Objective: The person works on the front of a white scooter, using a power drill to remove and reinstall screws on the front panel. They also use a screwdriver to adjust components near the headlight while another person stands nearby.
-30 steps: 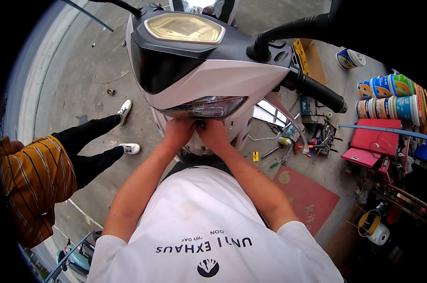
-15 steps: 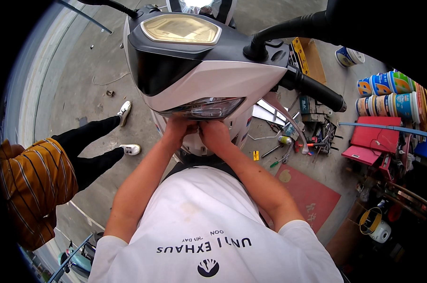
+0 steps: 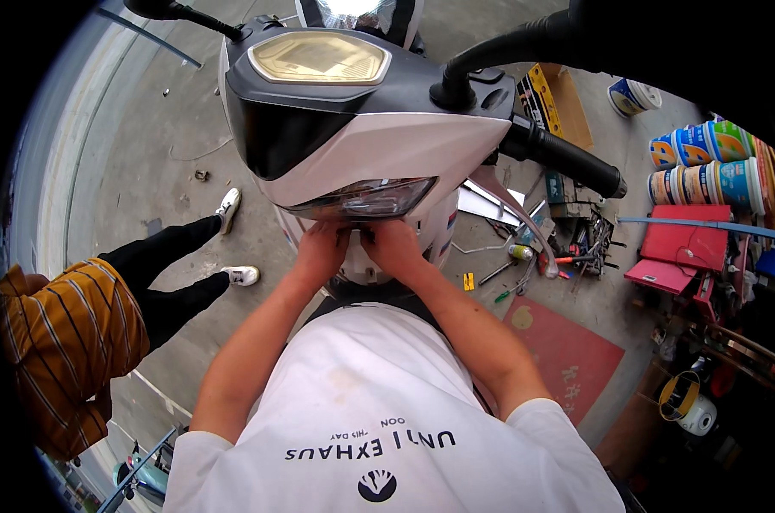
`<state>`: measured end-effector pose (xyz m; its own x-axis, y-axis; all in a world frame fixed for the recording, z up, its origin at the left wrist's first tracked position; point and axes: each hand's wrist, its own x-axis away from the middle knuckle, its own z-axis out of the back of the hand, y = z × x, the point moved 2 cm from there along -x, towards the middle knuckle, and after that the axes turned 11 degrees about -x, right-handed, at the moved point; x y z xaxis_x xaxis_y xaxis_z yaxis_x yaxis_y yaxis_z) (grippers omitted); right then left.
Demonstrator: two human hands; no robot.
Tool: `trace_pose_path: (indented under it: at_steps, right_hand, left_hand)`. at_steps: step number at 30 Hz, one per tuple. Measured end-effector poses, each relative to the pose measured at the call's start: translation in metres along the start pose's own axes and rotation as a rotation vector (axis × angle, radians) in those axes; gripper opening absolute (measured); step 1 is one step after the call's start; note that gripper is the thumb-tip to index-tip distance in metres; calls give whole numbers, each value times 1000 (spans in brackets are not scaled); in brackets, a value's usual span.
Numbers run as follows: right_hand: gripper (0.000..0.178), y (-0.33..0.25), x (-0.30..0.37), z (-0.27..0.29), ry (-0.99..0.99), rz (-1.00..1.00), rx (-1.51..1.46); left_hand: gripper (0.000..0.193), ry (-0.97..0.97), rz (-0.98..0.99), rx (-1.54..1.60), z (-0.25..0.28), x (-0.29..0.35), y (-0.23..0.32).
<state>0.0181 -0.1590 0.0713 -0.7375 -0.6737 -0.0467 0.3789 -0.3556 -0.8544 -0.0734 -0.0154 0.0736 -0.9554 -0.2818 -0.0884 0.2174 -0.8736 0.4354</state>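
The white and black scooter front (image 3: 319,145) stands before me, with a clear headlight (image 3: 375,198) set low in its cover. Just beneath that headlight, my left hand (image 3: 322,250) is at the cover's lower edge, its visible fingers bent inward. Close beside it, my right hand (image 3: 392,244) is likewise closed, fingers curled up under the same edge. A narrow gap separates the two hands. The cover hides both sets of fingertips, so what they grip cannot be made out. Below them is the scooter's pale inner panel (image 3: 358,272).
A black handlebar grip (image 3: 588,168) and brake lever (image 3: 524,224) jut out to the right. Tools (image 3: 584,248) lie on the floor by a red mat (image 3: 567,355). Paint buckets (image 3: 704,184) and a red case (image 3: 685,239) are farther right. A person in a striped shirt (image 3: 75,342) stands left.
My hands have drawn slightly apart, and their fingers have moved up under the cover's lower edge. The scooter front appears a little farther left and higher in the view.
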Motion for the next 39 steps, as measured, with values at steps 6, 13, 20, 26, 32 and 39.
trace_pose_path:
  at_steps: [6,13,20,26,32,39]
  right_hand:
    - [20,14,-7,-1,-39,-188,-183]
    - [23,10,-7,-1,-30,-201,-160]
    - [23,12,-5,1,-89,-178,-185]
    - [20,10,-4,4,-93,-136,-173]
    - [19,14,-3,6,-100,-92,-234]
    - [19,18,-3,4,-73,-69,-241]
  left_hand:
    - [15,-54,-155,-169,13,-12,17]
    - [18,-376,536,604,1,-15,3]
    - [13,-591,994,1096,3,-22,5]
    - [12,-667,927,1075,-6,-30,1]
    - [14,-693,824,945,-5,-29,-8]
    - [20,-5,-396,-163,13,-35,7]
